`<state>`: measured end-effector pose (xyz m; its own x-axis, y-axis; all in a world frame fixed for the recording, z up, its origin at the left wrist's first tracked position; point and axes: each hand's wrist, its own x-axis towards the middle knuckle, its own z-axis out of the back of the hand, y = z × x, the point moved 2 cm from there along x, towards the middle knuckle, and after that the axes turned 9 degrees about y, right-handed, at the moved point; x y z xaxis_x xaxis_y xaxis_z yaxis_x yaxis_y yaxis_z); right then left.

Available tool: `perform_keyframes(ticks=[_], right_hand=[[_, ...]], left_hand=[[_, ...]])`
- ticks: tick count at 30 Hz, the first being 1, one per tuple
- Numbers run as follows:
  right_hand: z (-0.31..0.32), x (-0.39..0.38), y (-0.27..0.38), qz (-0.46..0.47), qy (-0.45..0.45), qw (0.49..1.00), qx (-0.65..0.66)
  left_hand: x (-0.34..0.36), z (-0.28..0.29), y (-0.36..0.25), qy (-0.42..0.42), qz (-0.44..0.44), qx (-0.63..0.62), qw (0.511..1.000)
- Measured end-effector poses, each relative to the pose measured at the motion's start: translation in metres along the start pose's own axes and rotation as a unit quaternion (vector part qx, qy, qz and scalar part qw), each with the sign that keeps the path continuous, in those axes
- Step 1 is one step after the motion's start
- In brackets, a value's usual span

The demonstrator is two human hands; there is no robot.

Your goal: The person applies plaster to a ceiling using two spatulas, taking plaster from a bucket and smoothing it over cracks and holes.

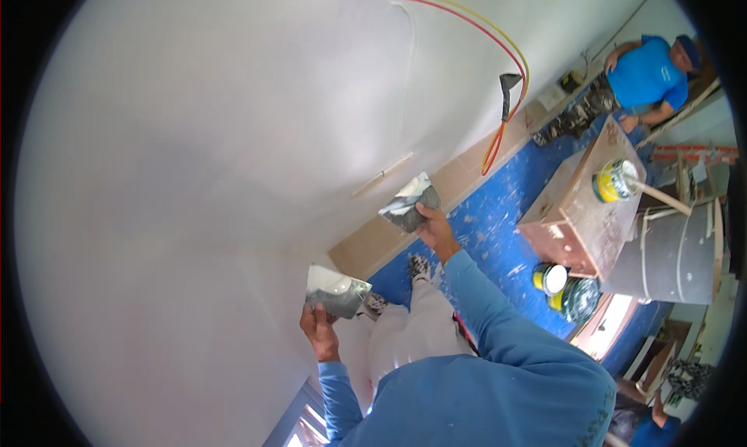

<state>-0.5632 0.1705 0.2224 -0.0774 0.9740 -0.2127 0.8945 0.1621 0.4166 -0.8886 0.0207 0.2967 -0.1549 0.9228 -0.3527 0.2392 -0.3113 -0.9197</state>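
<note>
My left hand (320, 334) grips a flat metal filling knife (336, 291) by its lower edge, with a smooth heap of white filler on its upper part. Further right and a little higher, my right hand (437, 235) is closed on a second filling knife (405, 204). Streaks of white filler cover part of that blade. Both knives are apart from each other, in front of the white wall (194, 151). How the fingers behind the blades lie is hidden.
Red and yellow cables (498, 31) hang from the wall. Blue sheeting (482, 245) covers the floor. On the right stand a wooden box (599, 182) bearing a filler bucket (613, 182), and more buckets (577, 299) below. One person (642, 73) is at the back right, another (654, 427) lower right.
</note>
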Motion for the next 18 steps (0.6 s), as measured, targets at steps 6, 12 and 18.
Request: perform_keyframes(ticks=[6, 12, 18], right_hand=[[0.114, 0.084, -0.031, -0.019, -0.086, 0.994, 0.065], [0.135, 0.141, -0.045, -0.016, -0.115, 0.990, 0.081], [0.145, 0.178, -0.048, -0.014, -0.136, 0.987, 0.085]], left_hand=[[-0.022, 0.003, 0.013, -0.035, 0.027, -0.091, 0.995], [-0.025, 0.016, 0.044, -0.045, 0.085, -0.084, 0.992], [-0.008, 0.007, 0.044, -0.012, 0.124, -0.067, 0.990]])
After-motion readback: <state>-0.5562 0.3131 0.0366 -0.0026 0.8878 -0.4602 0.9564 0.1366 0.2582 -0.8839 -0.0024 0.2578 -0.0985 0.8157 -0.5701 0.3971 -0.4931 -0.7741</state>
